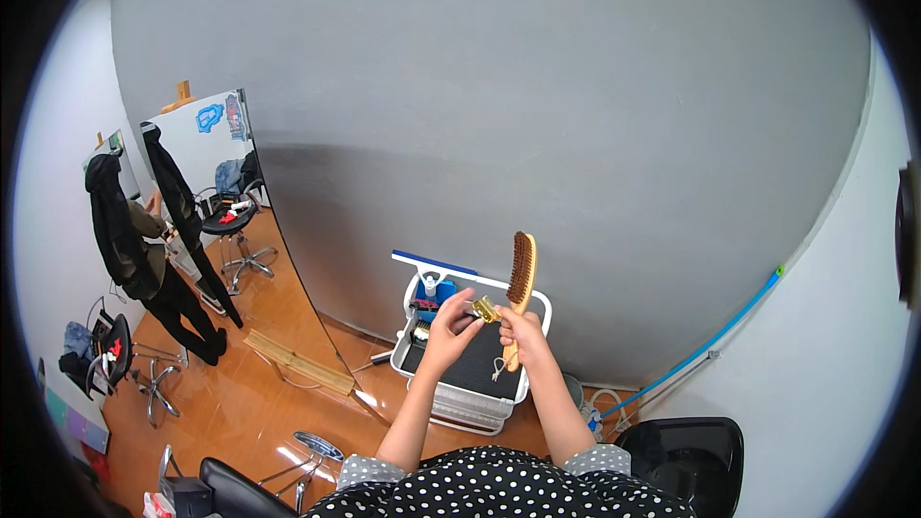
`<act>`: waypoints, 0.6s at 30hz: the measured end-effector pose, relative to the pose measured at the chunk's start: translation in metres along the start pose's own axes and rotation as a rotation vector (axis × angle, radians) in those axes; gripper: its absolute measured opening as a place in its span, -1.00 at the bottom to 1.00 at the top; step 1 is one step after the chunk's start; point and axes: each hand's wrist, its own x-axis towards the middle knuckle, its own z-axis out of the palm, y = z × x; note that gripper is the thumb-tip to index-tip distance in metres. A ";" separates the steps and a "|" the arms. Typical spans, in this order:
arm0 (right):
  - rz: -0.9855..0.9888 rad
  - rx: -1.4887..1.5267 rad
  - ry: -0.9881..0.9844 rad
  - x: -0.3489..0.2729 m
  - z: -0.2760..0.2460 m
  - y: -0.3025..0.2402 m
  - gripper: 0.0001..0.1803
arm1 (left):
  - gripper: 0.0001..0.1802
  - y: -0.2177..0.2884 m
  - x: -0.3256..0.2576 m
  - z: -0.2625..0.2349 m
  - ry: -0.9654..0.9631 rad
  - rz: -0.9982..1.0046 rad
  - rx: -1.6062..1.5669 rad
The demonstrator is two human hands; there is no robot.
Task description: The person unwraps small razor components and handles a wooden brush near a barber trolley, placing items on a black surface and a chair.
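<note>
A black garment with white polka dots [499, 491] fills the lower edge of the head view, its sleeves ending just below the elbows of two bare forearms that rise toward the middle of the frame. The right hand [519, 328] is closed around the handle of a wooden brush [521, 280], held upright with its dense brown bristles facing left and a small cord loop hanging from the handle's end. The left hand [449, 321], fingers curled, pinches a small gold-coloured metal piece [485, 308] just beside the brush handle; what the piece is cannot be told.

Below both hands stands a white trolley [540, 305] with rounded corners and a flat black top tray; its far compartment holds blue containers and small dark and red items. A blue-and-white bar [434, 264] lies across its far left corner.

The floor [259, 393] is glossy orange-brown boards. A matte grey wall [499, 86] curves across the back, meeting a white wall on the right, where a blue pole [715, 338] leans. A frameless mirror [221, 182] at left reflects a black stool. A person in dark clothing [144, 249] stands near it. A glossy black chair [691, 451] sits at lower right.
</note>
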 end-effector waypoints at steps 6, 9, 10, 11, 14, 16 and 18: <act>-0.162 -0.309 0.037 -0.007 0.007 0.003 -0.79 | -0.78 -0.026 -0.004 0.000 -0.001 -0.617 -0.550; -0.611 -0.833 0.243 -0.011 0.004 0.010 -0.62 | -0.76 -0.031 -0.004 0.000 0.055 -0.624 -0.468; -0.661 -0.767 0.240 -0.014 0.004 0.014 -0.50 | -0.77 -0.032 -0.004 -0.001 0.083 -0.637 -0.464; -0.678 -0.827 0.197 -0.019 0.003 0.016 -0.51 | -0.78 -0.031 -0.003 -0.003 0.112 -0.650 -0.459; -0.724 -1.075 0.091 -0.040 -0.002 0.011 -0.52 | -0.81 -0.027 -0.001 -0.007 0.171 -0.663 -0.489; -0.591 -1.217 0.250 -0.038 -0.007 0.008 -0.51 | -0.80 -0.027 -0.001 -0.010 0.196 -0.655 -0.462; -0.546 -1.254 0.447 -0.041 -0.008 0.005 -0.50 | -0.79 -0.028 -0.005 -0.011 0.201 -0.678 -0.474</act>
